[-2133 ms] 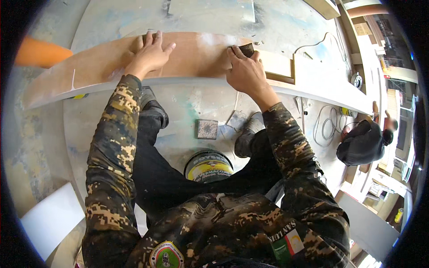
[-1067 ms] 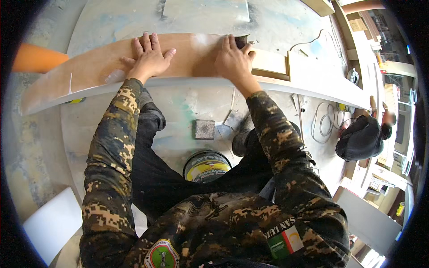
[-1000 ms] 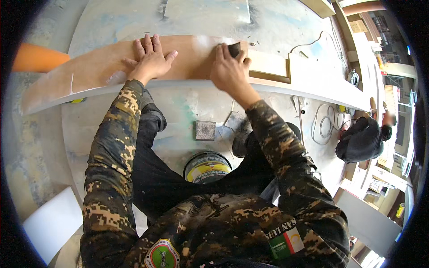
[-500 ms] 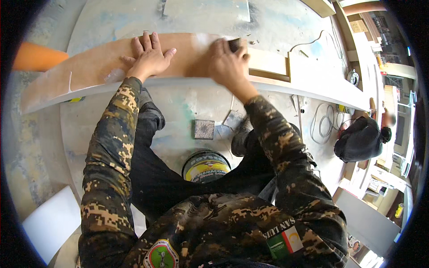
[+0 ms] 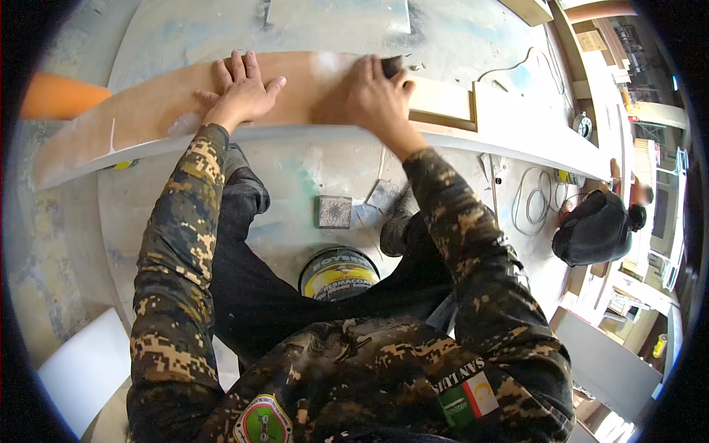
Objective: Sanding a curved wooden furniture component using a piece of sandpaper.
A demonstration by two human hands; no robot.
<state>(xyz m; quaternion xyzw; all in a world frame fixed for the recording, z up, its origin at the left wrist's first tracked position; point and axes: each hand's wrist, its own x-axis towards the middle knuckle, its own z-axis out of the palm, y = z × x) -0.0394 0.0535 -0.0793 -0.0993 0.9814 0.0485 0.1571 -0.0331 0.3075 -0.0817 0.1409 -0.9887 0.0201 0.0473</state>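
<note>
A long curved brown board (image 5: 299,92) with a pale front edge lies across in front of me. My left hand (image 5: 242,94) rests flat on it with the fingers spread, holding nothing. On the board's right part, my right hand (image 5: 377,102) presses down a piece of dark sandpaper (image 5: 392,66), mostly hidden under the fingers. The hand is a little smeared by motion. A whitish patch (image 5: 326,65) marks the brown surface between my hands. Right of my right hand, the board gives way to a pale wooden frame strip (image 5: 443,100).
Between my legs stands a dark bucket (image 5: 338,275) with a yellow label. A speckled square block (image 5: 335,213) lies on the floor beyond it. A coiled cable (image 5: 533,203) lies to the right, near a crouching person in dark clothes (image 5: 593,230). An orange cylindrical object (image 5: 63,94) is at far left.
My right hand has shifted slightly on the board, still gripping the sandpaper. My left hand keeps its place on the board. The whole view has moved a little.
</note>
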